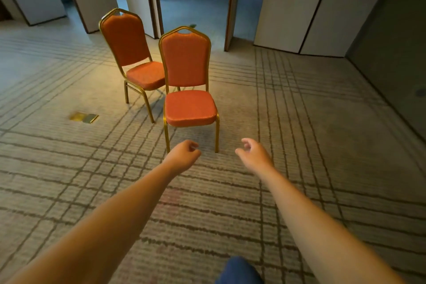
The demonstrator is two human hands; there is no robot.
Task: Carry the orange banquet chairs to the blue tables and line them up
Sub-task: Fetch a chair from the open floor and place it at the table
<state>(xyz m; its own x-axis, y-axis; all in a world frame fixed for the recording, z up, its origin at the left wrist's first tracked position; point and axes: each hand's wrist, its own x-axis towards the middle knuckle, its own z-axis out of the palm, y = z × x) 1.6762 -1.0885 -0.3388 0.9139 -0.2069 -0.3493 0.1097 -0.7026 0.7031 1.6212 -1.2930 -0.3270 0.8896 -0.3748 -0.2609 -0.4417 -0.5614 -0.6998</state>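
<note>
On the lined carpet, untouched: near chair, orange-padded and gold-framed, just in front and right of matching far chair. Stretched toward them, left hand and right hand, loosely curled, gripping nothing.

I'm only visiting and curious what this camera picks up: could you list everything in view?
near orange chair: one, orange, gold frame, mid-carpet, seat facing the camera
far orange chair: one, same colours, behind it to the left, angled
floor plate: one, brass, set in the carpet at left
wall panels: several, pale, along the back
carpet: beige, dark grid lines
knee: one, blue-clad, bottom edge
left hand: stretched forward, holds nothing
right hand: stretched forward, holds nothing
</note>
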